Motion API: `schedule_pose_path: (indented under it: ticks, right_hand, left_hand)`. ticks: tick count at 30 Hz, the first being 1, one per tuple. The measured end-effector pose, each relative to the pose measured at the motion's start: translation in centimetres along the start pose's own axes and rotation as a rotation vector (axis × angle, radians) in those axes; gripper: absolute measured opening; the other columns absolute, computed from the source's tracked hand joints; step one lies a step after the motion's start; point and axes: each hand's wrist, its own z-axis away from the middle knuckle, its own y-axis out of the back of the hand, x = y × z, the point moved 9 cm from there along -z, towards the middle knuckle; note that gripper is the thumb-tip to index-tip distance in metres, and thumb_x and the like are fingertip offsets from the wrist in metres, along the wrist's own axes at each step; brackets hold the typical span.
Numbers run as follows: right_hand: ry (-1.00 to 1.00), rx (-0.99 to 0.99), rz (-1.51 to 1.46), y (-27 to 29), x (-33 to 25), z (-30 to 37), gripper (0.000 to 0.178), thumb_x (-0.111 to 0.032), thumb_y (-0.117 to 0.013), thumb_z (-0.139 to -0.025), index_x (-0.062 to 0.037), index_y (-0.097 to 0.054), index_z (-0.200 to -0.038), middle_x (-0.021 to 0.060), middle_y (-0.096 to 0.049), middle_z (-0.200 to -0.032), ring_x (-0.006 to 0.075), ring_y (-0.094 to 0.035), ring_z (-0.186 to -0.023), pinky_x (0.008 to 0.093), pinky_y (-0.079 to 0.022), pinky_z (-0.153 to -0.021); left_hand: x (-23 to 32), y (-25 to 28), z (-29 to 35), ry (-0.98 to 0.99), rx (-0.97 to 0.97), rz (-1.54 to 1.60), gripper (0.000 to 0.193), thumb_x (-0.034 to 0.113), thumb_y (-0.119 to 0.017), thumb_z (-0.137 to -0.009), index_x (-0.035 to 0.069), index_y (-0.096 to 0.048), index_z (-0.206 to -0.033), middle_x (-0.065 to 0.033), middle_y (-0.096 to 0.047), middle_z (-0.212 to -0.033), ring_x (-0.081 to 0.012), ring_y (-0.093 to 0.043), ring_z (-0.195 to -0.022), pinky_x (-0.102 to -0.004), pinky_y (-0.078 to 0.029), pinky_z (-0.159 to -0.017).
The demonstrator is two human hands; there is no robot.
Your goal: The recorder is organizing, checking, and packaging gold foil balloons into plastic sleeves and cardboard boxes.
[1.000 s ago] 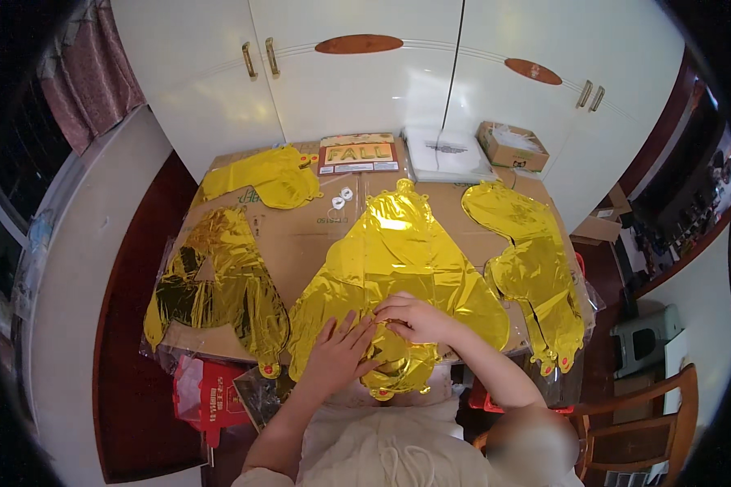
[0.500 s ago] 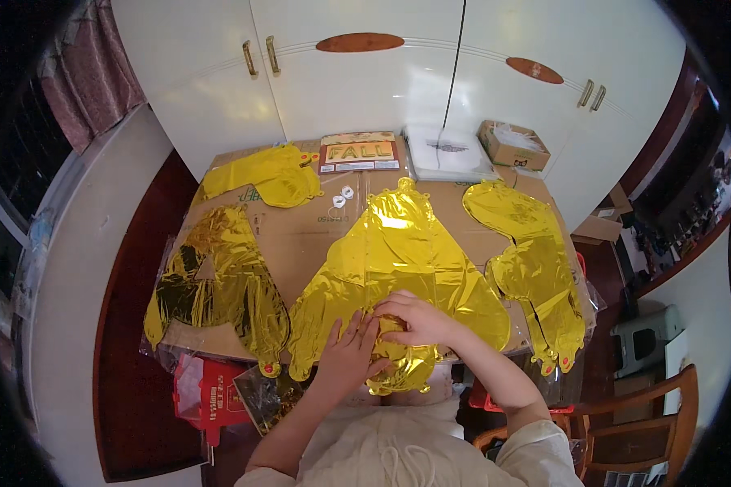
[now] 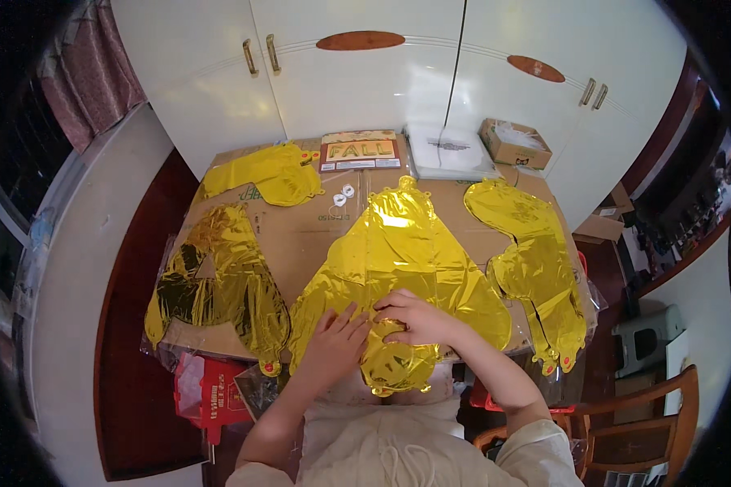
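A large, flat gold foil balloon [image 3: 406,243] lies in the middle of the cardboard-topped table. Its near part [image 3: 396,369] bunches up and hangs over the front edge towards my body. My left hand [image 3: 335,347] rests on the balloon's near left portion, fingers stretched out. Beside it, my right hand [image 3: 417,318] curls its fingers and thumb on the foil at the near middle, seeming to pinch it; the fingertips are partly hidden.
Flat gold foil balloons lie at left [image 3: 219,276], far left [image 3: 272,172] and right [image 3: 536,260]. At the back are a picture package [image 3: 360,152], white bags [image 3: 447,154] and a small box [image 3: 516,142]. A wooden chair [image 3: 642,430] stands at right.
My left hand has slid left, away from my right hand, uncovering more of the bunched near foil. The right hand stays almost where it was.
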Motion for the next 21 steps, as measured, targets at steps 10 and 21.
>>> schedule_pose_path:
  ticks: [10,21]
  right_hand:
    - [0.033,-0.021,0.008,0.0,-0.4,0.1,0.037,-0.02,-0.077,-0.075,-0.0063,-0.066,-0.108,0.012,-0.055,-0.12,0.0315,-0.05,-0.111,0.0407,-0.043,-0.095]
    - [0.018,-0.046,0.004,0.5,1.3,-0.8,0.038,-0.023,-0.075,-0.077,-0.0048,-0.065,-0.109,0.0143,-0.056,-0.121,0.0331,-0.048,-0.115,0.0402,-0.041,-0.099]
  left_hand:
    - [-0.6,1.3,-0.2,0.046,-0.039,0.037,0.056,0.042,-0.067,-0.081,0.013,-0.054,-0.127,-0.0008,-0.056,-0.133,-0.0243,-0.047,-0.127,-0.0456,-0.034,-0.1]
    - [-2.0,-0.6,-1.4,0.024,-0.188,0.1,0.069,0.051,-0.058,-0.087,0.007,-0.042,-0.138,-0.0079,-0.042,-0.145,-0.0292,-0.035,-0.137,-0.0502,-0.026,-0.11]
